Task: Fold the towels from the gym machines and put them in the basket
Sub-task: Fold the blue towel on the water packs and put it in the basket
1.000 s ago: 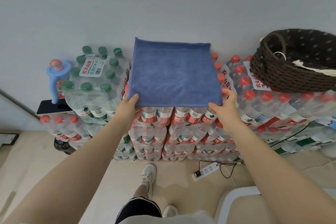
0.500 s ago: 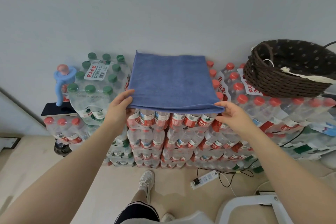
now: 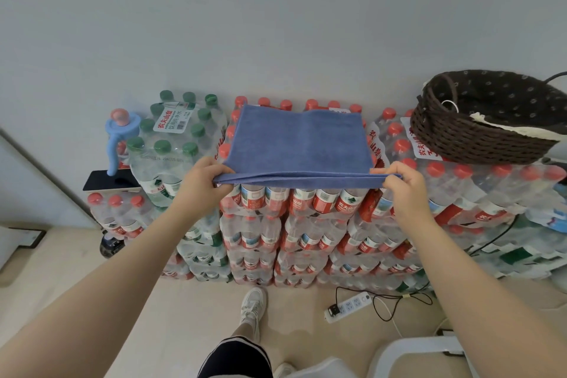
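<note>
A blue towel (image 3: pixel 299 143), folded in two layers, lies on top of stacked packs of red-capped water bottles (image 3: pixel 306 202). My left hand (image 3: pixel 204 182) pinches its near left corner and my right hand (image 3: pixel 402 182) pinches its near right corner, both lifting the near edge slightly off the bottles. A dark brown woven basket (image 3: pixel 472 141) with a dotted dark lining stands on the bottle packs to the right, holding a pale cloth.
A pack of green-capped bottles (image 3: pixel 175 144) and a blue hook-shaped object (image 3: pixel 118 139) stand at the left, above a dark phone (image 3: pixel 109 179). On the floor lie a white power strip (image 3: pixel 348 310) with cables and a white chair (image 3: pixel 408 356).
Both hands went from resting at the towel's near corners to pinching them and raising the near edge. The view has tilted, so the towel sits lower in frame.
</note>
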### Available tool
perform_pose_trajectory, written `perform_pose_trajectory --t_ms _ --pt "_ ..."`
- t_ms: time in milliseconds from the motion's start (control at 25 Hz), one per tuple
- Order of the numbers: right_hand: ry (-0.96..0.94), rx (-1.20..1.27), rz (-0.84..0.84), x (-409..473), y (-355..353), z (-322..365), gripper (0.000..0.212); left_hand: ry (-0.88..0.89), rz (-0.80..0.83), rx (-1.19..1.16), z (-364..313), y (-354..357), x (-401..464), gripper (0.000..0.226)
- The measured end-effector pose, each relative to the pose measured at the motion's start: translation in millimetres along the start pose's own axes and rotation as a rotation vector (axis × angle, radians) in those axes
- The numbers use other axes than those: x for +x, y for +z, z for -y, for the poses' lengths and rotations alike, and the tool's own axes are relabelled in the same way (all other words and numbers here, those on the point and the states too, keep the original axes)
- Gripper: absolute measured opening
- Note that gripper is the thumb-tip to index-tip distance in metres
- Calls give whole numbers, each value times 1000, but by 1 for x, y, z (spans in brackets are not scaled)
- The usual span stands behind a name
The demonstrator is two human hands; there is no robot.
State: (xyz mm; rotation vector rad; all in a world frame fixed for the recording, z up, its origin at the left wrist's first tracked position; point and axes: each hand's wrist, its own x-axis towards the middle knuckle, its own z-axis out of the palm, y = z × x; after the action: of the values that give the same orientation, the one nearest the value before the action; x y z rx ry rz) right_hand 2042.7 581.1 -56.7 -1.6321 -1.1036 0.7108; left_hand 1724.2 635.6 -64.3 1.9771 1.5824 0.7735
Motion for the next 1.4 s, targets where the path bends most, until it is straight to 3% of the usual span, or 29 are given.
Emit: perform_pose_trajectory --t_ms 160,320,600,800,960,1160,1280,1360,1400 --pt "12 15 -91 25 11 10 33 -10 15 -168 -10 -15 20 8" --pt "37 -98 -160 70 28 19 16 -132 35 -481 -18 -15 70 21" --pt "121 -305 -138 158 52 15 25 -384 151 -623 -5 4 167 15" --pt "124 -551 -60 191 62 3 37 -425 138 -364 9 18 202 20" --pt "124 -737 -89 198 70 -1 25 -314 102 -68 15 28 218 16" --pt "123 -811 -141 202 77 -10 24 -172 109 221 17 37 226 16" --pt "178 -756 -142 203 77 -9 23 -186 104 330 13 41 225 14" --pt "204 -855 -138 198 79 0 26 -234 84 385 8 38 223 22" --pt "142 -954 -162 193 83 6 28 -171 19 432 6 38 221 28"
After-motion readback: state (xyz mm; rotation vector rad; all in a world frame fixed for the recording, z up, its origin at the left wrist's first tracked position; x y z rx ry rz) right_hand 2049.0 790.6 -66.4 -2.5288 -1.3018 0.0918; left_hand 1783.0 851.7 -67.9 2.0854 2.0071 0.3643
